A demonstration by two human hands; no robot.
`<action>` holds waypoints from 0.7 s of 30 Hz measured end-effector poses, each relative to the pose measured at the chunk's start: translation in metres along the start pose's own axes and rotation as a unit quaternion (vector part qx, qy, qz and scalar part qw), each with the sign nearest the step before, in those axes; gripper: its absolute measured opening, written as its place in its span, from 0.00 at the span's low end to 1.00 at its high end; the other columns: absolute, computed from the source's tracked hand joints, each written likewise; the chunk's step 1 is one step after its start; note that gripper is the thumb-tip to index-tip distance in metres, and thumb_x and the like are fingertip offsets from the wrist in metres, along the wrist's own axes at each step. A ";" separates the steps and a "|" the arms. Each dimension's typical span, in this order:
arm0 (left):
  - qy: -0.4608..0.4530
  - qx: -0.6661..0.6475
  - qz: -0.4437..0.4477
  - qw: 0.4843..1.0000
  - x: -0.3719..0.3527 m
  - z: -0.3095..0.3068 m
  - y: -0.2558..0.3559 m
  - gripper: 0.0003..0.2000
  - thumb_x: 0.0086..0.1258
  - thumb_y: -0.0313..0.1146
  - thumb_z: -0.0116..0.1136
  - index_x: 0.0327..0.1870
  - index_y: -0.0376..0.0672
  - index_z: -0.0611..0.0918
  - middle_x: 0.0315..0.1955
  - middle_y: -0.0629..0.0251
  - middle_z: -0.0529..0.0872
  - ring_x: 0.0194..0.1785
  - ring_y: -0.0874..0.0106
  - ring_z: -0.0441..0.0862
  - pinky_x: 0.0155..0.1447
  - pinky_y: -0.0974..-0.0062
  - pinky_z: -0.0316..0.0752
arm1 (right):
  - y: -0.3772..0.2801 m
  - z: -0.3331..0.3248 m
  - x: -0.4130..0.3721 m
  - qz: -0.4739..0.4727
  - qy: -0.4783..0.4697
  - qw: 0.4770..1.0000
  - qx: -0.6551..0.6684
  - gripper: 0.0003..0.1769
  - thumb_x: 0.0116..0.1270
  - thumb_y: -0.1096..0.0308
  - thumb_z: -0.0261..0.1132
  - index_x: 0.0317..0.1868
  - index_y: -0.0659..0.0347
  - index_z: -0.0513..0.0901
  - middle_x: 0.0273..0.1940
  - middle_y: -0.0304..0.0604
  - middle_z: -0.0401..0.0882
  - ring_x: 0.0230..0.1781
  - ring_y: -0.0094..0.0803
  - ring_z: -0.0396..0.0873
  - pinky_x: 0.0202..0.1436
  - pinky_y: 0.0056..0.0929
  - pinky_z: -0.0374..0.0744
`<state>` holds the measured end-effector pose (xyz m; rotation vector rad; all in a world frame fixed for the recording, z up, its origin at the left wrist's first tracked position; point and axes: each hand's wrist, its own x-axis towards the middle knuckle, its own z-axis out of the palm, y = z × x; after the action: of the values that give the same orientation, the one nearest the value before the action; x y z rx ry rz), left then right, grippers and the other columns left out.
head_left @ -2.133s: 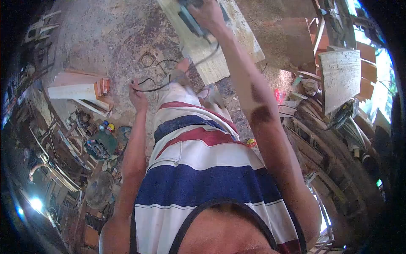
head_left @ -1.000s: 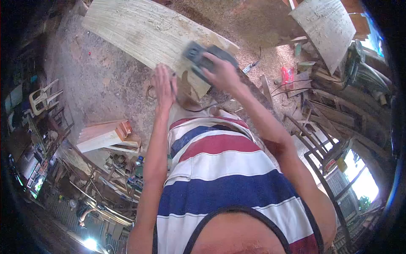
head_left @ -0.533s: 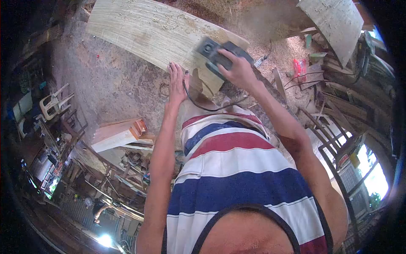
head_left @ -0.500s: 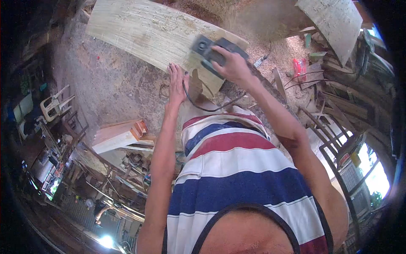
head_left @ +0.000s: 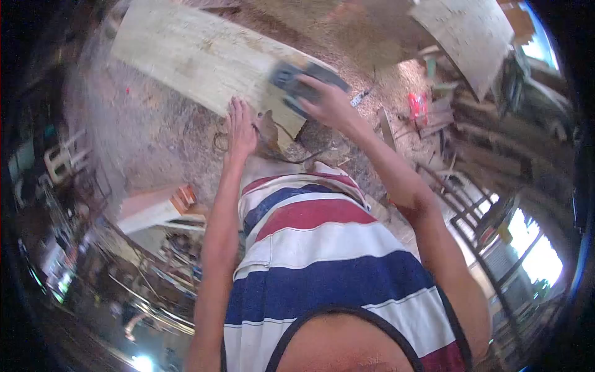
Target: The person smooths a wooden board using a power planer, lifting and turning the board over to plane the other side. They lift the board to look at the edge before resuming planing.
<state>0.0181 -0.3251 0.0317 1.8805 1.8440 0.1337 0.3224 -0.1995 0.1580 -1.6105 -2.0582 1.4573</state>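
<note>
A wide pale wooden board [head_left: 180, 56] lies slanting across the upper part of the head view. On its near end rests a dark electric hand planer [head_left: 285, 75], blurred by motion. My right hand [head_left: 325, 102] is wrapped round the planer's handle from behind. My left hand [head_left: 240, 131] has its fingers stretched out, with the tips at the board's near edge, and holds nothing. A black power cord [head_left: 300, 160] curves below the board, between my hands and the striped shirt.
Wood shavings [head_left: 406, 77] cover the ground beyond the board. At the upper right stands a curved pale panel [head_left: 465, 37], with a red packet [head_left: 418, 108] below it. Stacked timber pieces [head_left: 155, 208] lie at lower left, and a plastic chair [head_left: 65, 158] stands farther left.
The whole view has shifted, so everything appears farther left. The planer and my right hand stay at the board's near end. Fewer shavings can be made out on the board.
</note>
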 end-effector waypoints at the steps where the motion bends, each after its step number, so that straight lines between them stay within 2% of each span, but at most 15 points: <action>1: 0.013 0.000 -0.004 1.000 0.000 -0.005 0.009 0.38 0.83 0.41 0.56 0.87 0.30 0.58 0.89 0.34 0.48 0.92 0.37 0.44 0.89 0.35 0.47 | 0.037 0.004 -0.025 -0.065 0.077 0.995 0.004 0.32 0.73 0.52 0.74 0.75 0.45 0.81 0.52 0.60 0.92 0.52 0.62 0.90 0.58 0.52 0.87; 2: 0.002 -0.017 -0.024 1.000 0.003 -0.011 0.017 0.39 0.81 0.39 0.57 0.87 0.27 0.58 0.89 0.33 0.47 0.92 0.36 0.43 0.90 0.35 0.46 | 0.054 -0.011 -0.050 -0.095 0.096 0.991 -0.020 0.31 0.74 0.56 0.74 0.76 0.47 0.81 0.55 0.60 0.92 0.55 0.60 0.90 0.61 0.49 0.87; 4: 0.000 0.001 -0.019 1.000 0.002 -0.009 0.015 0.39 0.81 0.38 0.56 0.87 0.26 0.57 0.89 0.32 0.47 0.92 0.36 0.44 0.89 0.33 0.46 | 0.080 -0.020 -0.081 -0.081 0.102 0.991 0.025 0.31 0.73 0.58 0.74 0.76 0.49 0.82 0.54 0.60 0.92 0.55 0.57 0.91 0.61 0.46 0.87; 7: -0.012 0.026 -0.012 1.000 0.000 -0.012 0.015 0.40 0.81 0.38 0.57 0.87 0.25 0.56 0.88 0.30 0.48 0.91 0.35 0.45 0.89 0.33 0.47 | 0.075 -0.021 -0.073 -0.073 0.098 0.992 -0.008 0.31 0.73 0.60 0.74 0.75 0.51 0.82 0.50 0.62 0.93 0.51 0.56 0.93 0.57 0.45 0.88; 11: -0.010 0.011 -0.007 1.000 0.001 -0.010 0.011 0.41 0.78 0.35 0.59 0.87 0.25 0.56 0.88 0.29 0.48 0.91 0.35 0.46 0.88 0.32 0.48 | 0.040 -0.006 -0.014 -0.028 0.077 0.997 0.004 0.31 0.72 0.59 0.74 0.74 0.51 0.83 0.39 0.61 0.92 0.42 0.56 0.93 0.51 0.47 0.89; 13: 0.000 0.002 -0.014 1.000 0.002 -0.010 0.015 0.42 0.77 0.33 0.59 0.87 0.26 0.56 0.88 0.30 0.47 0.91 0.35 0.46 0.88 0.32 0.47 | 0.028 0.008 0.021 -0.049 0.082 0.995 0.041 0.31 0.72 0.57 0.74 0.74 0.50 0.83 0.33 0.60 0.90 0.38 0.57 0.92 0.49 0.50 0.88; 15: -0.011 0.002 -0.033 0.999 0.002 -0.014 0.020 0.42 0.76 0.31 0.60 0.88 0.27 0.55 0.89 0.31 0.47 0.91 0.36 0.46 0.89 0.32 0.48 | 0.011 0.026 0.063 -0.113 0.126 0.986 0.014 0.31 0.72 0.54 0.74 0.74 0.50 0.83 0.31 0.60 0.90 0.36 0.59 0.91 0.48 0.52 0.88; 17: -0.049 0.014 -0.054 0.997 0.004 -0.027 0.028 0.43 0.75 0.29 0.60 0.88 0.29 0.54 0.89 0.33 0.48 0.91 0.37 0.47 0.89 0.34 0.49 | -0.038 0.028 0.106 -0.075 0.068 0.995 -0.014 0.33 0.71 0.52 0.74 0.73 0.51 0.84 0.40 0.62 0.92 0.44 0.61 0.92 0.53 0.53 0.88; 19: -0.066 0.041 -0.031 0.996 0.004 -0.025 0.016 0.44 0.74 0.28 0.61 0.89 0.31 0.53 0.89 0.35 0.48 0.91 0.38 0.48 0.90 0.37 0.51 | -0.066 0.047 0.152 -0.105 0.081 0.991 0.006 0.34 0.70 0.50 0.74 0.73 0.52 0.84 0.47 0.64 0.92 0.51 0.62 0.91 0.58 0.54 0.87; 21: -0.067 0.043 -0.020 0.997 0.003 -0.022 0.012 0.46 0.72 0.27 0.61 0.90 0.32 0.52 0.89 0.36 0.49 0.91 0.39 0.48 0.90 0.39 0.52 | -0.086 0.062 0.183 -0.120 0.080 0.989 0.011 0.34 0.69 0.49 0.74 0.73 0.52 0.85 0.49 0.64 0.92 0.54 0.62 0.90 0.62 0.55 0.86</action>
<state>0.0204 -0.3154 0.0550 1.8604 1.8202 -0.0838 0.1514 -0.0835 0.1133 -1.3652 -2.0546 1.2242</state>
